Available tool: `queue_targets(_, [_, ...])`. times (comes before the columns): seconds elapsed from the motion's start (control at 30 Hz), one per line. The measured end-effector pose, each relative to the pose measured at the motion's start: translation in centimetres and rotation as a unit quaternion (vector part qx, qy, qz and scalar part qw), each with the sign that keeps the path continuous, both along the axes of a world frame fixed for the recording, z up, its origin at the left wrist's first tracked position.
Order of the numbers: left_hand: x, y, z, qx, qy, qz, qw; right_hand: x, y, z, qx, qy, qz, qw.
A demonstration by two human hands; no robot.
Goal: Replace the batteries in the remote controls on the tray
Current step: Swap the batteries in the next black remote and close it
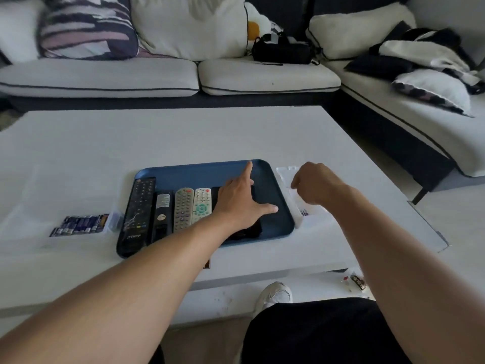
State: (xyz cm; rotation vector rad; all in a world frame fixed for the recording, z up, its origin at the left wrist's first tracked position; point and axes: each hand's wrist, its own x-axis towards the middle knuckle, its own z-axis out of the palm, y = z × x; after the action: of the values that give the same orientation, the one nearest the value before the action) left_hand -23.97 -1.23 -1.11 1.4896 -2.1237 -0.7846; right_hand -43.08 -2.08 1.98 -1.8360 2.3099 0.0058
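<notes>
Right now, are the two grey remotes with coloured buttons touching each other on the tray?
Touching. The head view shows the darker grey remote and the lighter grey remote side by side on the blue tray, long edges meeting with no tray showing between.

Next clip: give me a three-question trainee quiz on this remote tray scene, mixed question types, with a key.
1. True or false: the left hand rests spread over a dark remote at the right end of the row.
2. The batteries lie: A) on the tray B) on the table, left of the tray C) on the sofa.
3. Which remote sticks out past the tray's near edge?

Key: 1 true. 2 B. 3 the long black remote at the far left.
</notes>
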Motion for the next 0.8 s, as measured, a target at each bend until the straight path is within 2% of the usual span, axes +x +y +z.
queue_targets(0.1, [3.9,0.0,0.4,-0.031,0.038,0.065,0.997,4.4,0.4,2.3,-0.084,-0.056,0.033,0.994])
queue_targets(0.27, [11.0,0.0,0.6,-0.086,0.125,0.206,0.967,13.0,1.0,3.4,-0.091,-0.092,0.144,0.981])
queue_targets(0.43, [19.3,0.0,-0.2,-0.157,0.072,0.371,0.913,21.8,-0.1,2.6,-0.067,-0.108,0.266,0.956])
queue_targets(0.6, [27.3,0.8,-1.0,-0.17,0.082,0.531,0.826,30.1,-0.9,1.2,-0.065,-0.083,0.37,0.923])
queue_targets(0.67, [30.1,1.1,-1.9,-0.163,0.075,0.57,0.802,32.6,-1.3,0.5,-0.055,-0.076,0.403,0.91])
queue_targets(0.8, [34.2,1.3,-3.7,-0.063,0.104,0.629,0.768,36.6,-2.2,-1.3,-0.048,-0.027,0.45,0.891])
